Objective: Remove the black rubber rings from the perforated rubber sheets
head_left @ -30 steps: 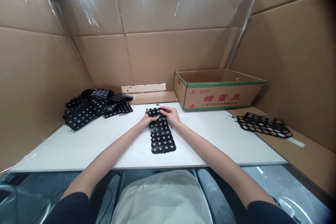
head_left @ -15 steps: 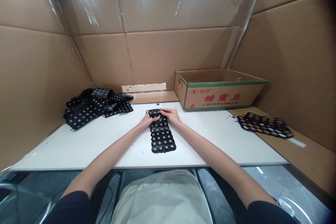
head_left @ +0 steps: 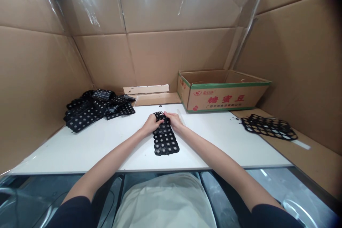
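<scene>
A black sheet [head_left: 165, 139] with rows of pale round dots lies lengthwise on the white table, its near end flat. Its far end is bunched up between my hands and shows open, ring-like holes. My left hand [head_left: 151, 124] grips the left edge of that far part, thumb laid over the top. On the opposite edge, the fingers of my right hand [head_left: 173, 119] pinch the sheet near its far corner. My fingertips partly cover the far end.
A heap of similar dotted black sheets [head_left: 88, 112] lies at the left. An open cardboard box [head_left: 227, 98] with green edges stands at the back right. Black open-holed netting [head_left: 268, 128] rests on cardboard at the right. Cardboard walls [head_left: 171, 50] enclose the table [head_left: 213, 146].
The sheet's far end has bunched up and now shows open holes. My left hand has shifted slightly right and my right hand has tilted a little. The near end stays put.
</scene>
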A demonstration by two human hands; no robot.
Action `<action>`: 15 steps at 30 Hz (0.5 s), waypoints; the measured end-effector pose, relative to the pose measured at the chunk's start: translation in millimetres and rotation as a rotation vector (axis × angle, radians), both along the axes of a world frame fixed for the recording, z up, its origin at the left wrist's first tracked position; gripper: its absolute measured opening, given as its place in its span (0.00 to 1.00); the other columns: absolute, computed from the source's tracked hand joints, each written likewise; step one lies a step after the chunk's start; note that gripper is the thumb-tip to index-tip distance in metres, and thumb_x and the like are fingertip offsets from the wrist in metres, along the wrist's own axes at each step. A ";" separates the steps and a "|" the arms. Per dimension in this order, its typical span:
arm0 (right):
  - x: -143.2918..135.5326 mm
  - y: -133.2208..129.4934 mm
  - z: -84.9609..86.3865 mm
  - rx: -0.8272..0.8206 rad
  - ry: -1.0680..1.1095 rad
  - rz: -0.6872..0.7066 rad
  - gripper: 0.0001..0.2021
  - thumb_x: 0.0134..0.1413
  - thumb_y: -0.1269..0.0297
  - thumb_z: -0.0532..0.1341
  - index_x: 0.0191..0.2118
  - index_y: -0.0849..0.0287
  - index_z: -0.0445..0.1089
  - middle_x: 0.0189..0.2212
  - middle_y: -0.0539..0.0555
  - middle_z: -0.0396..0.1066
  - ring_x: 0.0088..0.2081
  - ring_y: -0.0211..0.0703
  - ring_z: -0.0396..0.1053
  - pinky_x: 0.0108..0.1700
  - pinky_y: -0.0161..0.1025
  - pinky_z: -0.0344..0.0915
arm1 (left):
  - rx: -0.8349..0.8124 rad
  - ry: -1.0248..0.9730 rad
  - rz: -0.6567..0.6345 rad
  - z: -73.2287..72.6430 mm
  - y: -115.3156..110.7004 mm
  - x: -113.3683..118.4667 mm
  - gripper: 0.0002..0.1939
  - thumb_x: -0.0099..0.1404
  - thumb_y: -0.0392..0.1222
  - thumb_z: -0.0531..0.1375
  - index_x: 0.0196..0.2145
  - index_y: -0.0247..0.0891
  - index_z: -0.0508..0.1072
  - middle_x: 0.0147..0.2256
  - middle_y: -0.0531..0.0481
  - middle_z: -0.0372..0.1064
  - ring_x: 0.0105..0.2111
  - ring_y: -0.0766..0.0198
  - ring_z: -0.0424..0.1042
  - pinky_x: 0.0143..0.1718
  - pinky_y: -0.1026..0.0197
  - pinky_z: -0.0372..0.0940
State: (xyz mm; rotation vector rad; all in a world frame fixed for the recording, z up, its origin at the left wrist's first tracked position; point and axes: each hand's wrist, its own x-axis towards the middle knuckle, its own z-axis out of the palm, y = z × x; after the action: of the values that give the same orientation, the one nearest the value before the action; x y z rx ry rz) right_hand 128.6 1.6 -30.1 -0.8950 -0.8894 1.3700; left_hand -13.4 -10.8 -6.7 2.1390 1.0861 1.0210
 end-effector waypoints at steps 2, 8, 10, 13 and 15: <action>-0.2 0.1 0.4 0.001 -0.007 -0.001 0.18 0.27 0.53 0.70 0.23 0.63 0.74 0.26 0.55 0.74 0.30 0.41 0.68 0.36 0.37 0.62 | 0.061 0.093 0.025 2.2 -1.4 0.8 0.09 0.57 0.36 0.59 0.36 0.34 0.75 0.37 0.45 0.74 0.38 0.55 0.71 0.46 0.55 0.63; 1.5 2.9 -0.2 0.035 -0.013 -0.006 0.16 0.26 0.56 0.71 0.23 0.62 0.74 0.26 0.54 0.74 0.31 0.40 0.68 0.39 0.37 0.61 | 0.073 0.098 0.066 -1.0 -1.2 0.8 0.10 0.57 0.35 0.59 0.38 0.34 0.74 0.39 0.45 0.74 0.40 0.57 0.71 0.47 0.55 0.63; 2.2 2.9 0.2 0.057 -0.009 -0.020 0.15 0.25 0.57 0.71 0.23 0.61 0.74 0.27 0.53 0.74 0.31 0.40 0.68 0.41 0.38 0.61 | -0.013 -0.003 0.086 -6.7 1.4 -0.1 0.12 0.56 0.37 0.60 0.40 0.32 0.73 0.41 0.44 0.73 0.41 0.57 0.71 0.47 0.55 0.63; 2.1 0.9 1.4 0.087 -0.012 -0.048 0.14 0.26 0.58 0.71 0.24 0.60 0.74 0.27 0.52 0.74 0.31 0.40 0.68 0.41 0.38 0.61 | -0.124 -0.136 0.083 -14.0 4.4 -1.2 0.14 0.56 0.38 0.61 0.41 0.32 0.73 0.42 0.44 0.73 0.42 0.58 0.71 0.47 0.55 0.64; 1.4 -1.3 2.2 0.092 -0.012 -0.054 0.14 0.27 0.57 0.71 0.23 0.61 0.74 0.26 0.52 0.74 0.31 0.40 0.67 0.40 0.38 0.61 | -0.129 -0.159 0.049 -14.5 3.9 -1.0 0.15 0.56 0.38 0.60 0.42 0.32 0.72 0.42 0.45 0.73 0.42 0.59 0.71 0.47 0.56 0.64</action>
State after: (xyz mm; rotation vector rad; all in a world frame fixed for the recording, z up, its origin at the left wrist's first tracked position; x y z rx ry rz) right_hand 130.1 0.3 -27.9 -0.8516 -0.9240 1.2681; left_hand -14.4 -6.9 -21.2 1.9038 1.1011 1.0931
